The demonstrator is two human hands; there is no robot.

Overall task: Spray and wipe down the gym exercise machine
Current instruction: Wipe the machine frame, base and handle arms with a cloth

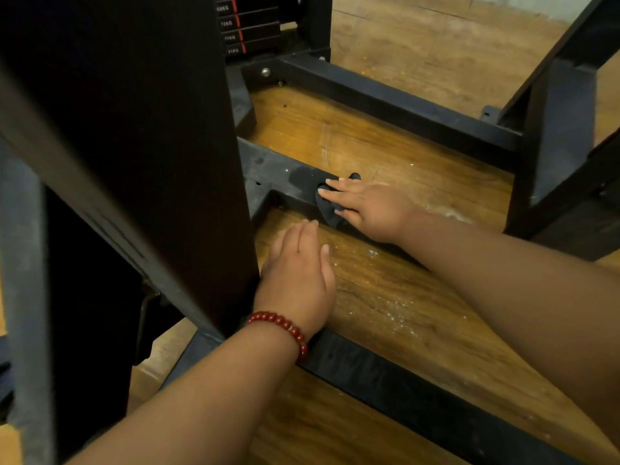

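Observation:
The black steel frame of the gym machine lies low on the wooden floor. My right hand (365, 206) presses a dark cloth (330, 211) flat onto the middle floor bar (285, 172), fingers straight and pointing left. A wet patch shows on that bar just left of the cloth. My left hand (298, 273), with a red bead bracelet at the wrist, rests with straight fingers on the floor beside the broad black upright (134, 129) and holds nothing. No spray bottle is in view.
A near floor bar (419, 394) runs under my left wrist. A far bar (402, 102) leads to a right post (557, 139). The weight stack (248, 25) stands at the back. White specks lie on the wooden floor (385, 307).

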